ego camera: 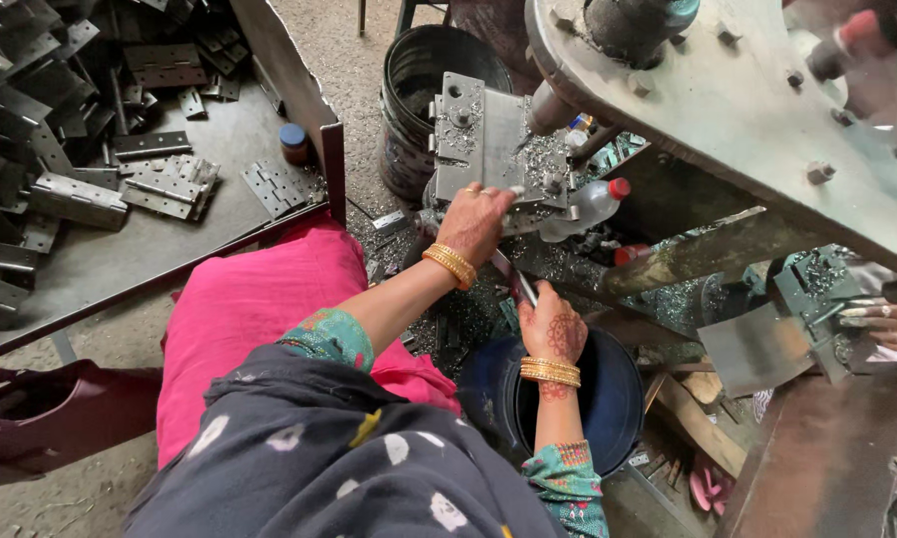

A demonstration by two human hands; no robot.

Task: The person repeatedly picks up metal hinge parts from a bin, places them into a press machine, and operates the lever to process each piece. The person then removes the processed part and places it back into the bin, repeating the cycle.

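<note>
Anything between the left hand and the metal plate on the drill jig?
Nothing visible. The left hand already rests on the metal plate at its near edge, among metal shavings. The drill spindle comes down at the plate's right side, apart from the hand. The right hand holds a thin rod lower down.

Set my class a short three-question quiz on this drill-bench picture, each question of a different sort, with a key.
1. True or false: the left hand rests on the metal jig under the drill.
2. What does the right hand hold? A) a plastic bottle B) a thin metal piece C) a bucket
3. What lies piled on the tray at the left?

Key
1. True.
2. B: a thin metal piece, held over the blue bucket. The bottle lies beside the jig, untouched.
3. Metal hinges.
</note>
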